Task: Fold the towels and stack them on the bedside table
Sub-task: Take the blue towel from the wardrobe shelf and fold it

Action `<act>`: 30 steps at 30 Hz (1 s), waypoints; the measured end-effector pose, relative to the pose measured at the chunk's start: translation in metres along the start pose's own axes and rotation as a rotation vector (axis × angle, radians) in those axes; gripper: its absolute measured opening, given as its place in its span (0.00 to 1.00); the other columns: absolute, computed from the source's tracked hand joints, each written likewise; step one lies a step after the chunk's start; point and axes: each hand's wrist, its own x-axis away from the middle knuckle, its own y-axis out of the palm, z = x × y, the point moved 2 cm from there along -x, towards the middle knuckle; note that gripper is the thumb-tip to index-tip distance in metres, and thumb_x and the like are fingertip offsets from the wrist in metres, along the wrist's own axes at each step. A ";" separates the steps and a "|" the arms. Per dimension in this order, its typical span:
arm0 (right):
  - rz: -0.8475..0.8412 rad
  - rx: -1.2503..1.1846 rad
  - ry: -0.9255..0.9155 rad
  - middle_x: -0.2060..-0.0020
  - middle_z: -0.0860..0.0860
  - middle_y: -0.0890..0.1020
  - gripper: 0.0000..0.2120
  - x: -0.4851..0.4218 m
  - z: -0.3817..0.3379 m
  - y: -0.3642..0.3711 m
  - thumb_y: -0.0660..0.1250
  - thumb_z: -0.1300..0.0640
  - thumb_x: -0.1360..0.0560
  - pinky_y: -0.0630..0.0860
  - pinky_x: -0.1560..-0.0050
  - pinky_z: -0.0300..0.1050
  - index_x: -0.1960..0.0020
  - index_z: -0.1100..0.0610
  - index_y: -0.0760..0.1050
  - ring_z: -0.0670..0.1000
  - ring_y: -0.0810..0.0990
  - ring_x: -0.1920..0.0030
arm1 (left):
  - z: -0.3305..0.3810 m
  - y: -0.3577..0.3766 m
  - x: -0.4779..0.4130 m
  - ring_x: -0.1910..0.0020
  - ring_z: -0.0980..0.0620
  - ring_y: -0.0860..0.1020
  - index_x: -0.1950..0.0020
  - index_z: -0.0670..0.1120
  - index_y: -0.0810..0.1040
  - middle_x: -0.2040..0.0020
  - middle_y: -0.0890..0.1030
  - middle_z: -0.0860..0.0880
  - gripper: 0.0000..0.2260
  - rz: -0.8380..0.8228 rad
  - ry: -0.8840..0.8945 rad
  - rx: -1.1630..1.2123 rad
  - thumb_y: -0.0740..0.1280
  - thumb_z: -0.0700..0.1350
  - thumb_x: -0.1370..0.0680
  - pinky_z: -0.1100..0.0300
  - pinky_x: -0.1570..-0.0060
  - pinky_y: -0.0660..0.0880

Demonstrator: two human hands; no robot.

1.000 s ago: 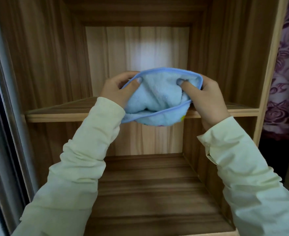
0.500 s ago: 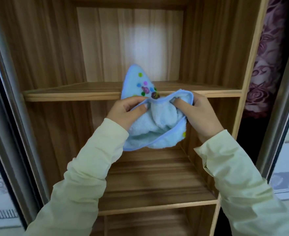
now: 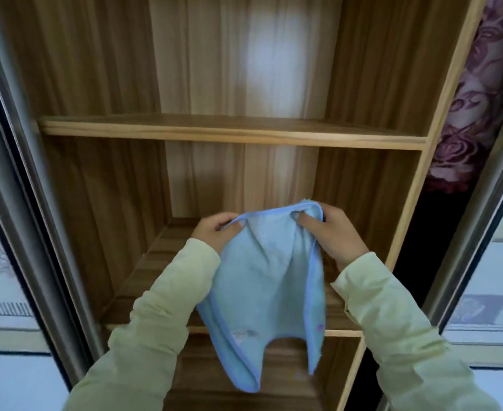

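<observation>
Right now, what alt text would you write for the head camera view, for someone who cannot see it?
Two hands in pale green sleeves hold a light blue towel by its top edge, left hand and right hand pinching a corner each, so that it hangs loose. Behind it stands an open wooden wardrobe with bare shelves.

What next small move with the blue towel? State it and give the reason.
Probably bring the top corners together to fold it in half. The left hand and right hand each pinch a top corner of the blue towel, which hangs open and unfolded in front of the wooden shelves.
</observation>
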 end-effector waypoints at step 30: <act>-0.061 0.064 0.207 0.67 0.55 0.67 0.10 -0.033 0.026 0.033 0.61 0.56 0.24 0.61 0.62 0.45 0.64 0.57 0.70 0.52 0.65 0.64 | -0.024 -0.036 -0.071 0.52 0.49 0.75 0.54 0.44 0.82 0.55 0.77 0.46 0.05 0.231 0.015 -0.301 0.69 0.41 0.27 0.70 0.53 0.73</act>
